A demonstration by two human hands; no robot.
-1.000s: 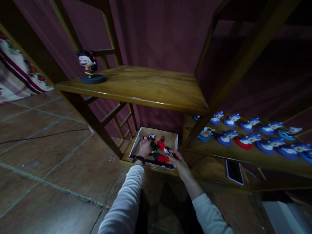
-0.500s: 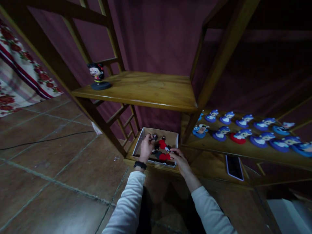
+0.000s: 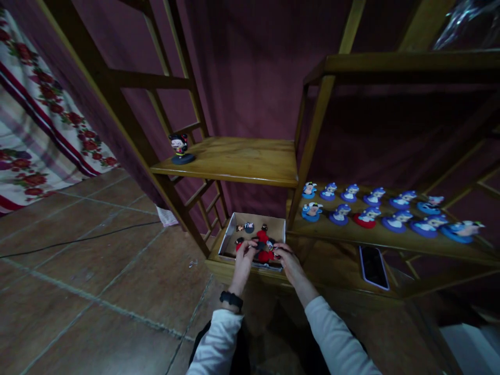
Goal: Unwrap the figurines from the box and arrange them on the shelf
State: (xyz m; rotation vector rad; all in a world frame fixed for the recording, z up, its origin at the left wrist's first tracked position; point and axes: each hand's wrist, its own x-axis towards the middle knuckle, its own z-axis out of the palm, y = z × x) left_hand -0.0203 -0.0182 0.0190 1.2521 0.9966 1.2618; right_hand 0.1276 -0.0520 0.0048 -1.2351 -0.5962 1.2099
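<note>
A shallow white cardboard box [image 3: 275, 223] holds several small black-haired figurines, some on red bases and some on dark ones. Inside it, my left hand [image 3: 244, 256] has its fingers closed around a figurine at the front left, mostly covered by the fingers. On the right side of the box, my right hand [image 3: 287, 259] pinches another figurine [image 3: 270, 245], whose lower part is hard to make out. One figurine [image 3: 249, 227] with a dark base lies on its side at the back left, apart from both hands. Near the middle is a red-based figurine [image 3: 262, 236].
Above the box, a wooden shelf [image 3: 246, 161] carries one black-haired figurine [image 3: 180, 148] at its left end. To the right, a lower shelf [image 3: 344, 233] bears rows of blue and purple figurines [image 3: 396, 221]. Below them lies a phone [image 3: 374, 267]. A black cable [image 3: 97, 238] crosses the tiled floor.
My left hand has left the figurine at the back left and moved toward the front of the box. My right hand stays at the same spot. The view has shifted.
</note>
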